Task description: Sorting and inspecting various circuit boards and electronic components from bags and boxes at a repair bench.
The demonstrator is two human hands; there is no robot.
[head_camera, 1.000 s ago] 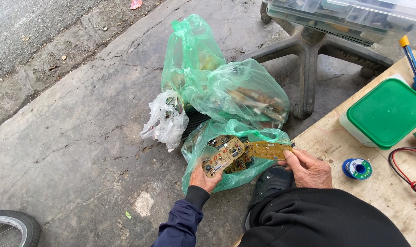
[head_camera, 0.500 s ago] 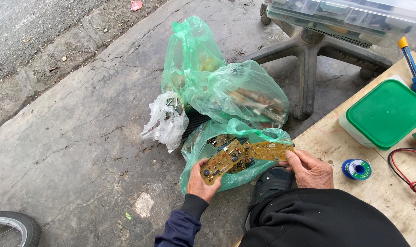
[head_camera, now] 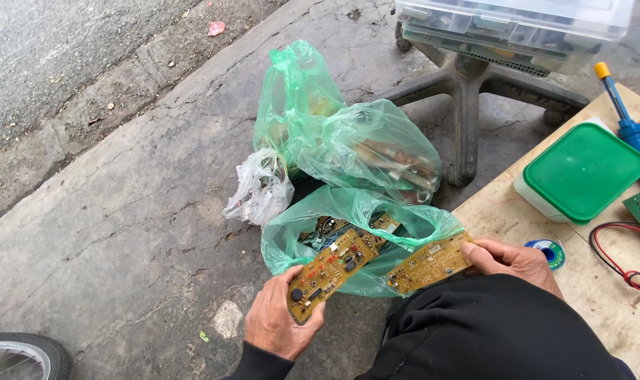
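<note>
While the left hand [head_camera: 281,325] is gripping the near end of one board [head_camera: 332,273], the right hand [head_camera: 511,259] is pinching the far end of a second board [head_camera: 430,262]. Both boards are hovering just above an open green bag [head_camera: 355,219], a wooden bench [head_camera: 601,295] lying right of the right hand.

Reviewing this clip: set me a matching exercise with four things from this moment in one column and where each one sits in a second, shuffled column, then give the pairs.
Things:
1. Long yellow-brown circuit board with dark parts
2. Second yellow-brown circuit board
3. White box with a green lid
4. Small clear crumpled plastic bag

Places:
A. On the wooden board
B. In the left hand
C. On the concrete ground
D. In the right hand

Pairs: 1-B, 2-D, 3-A, 4-C
</note>
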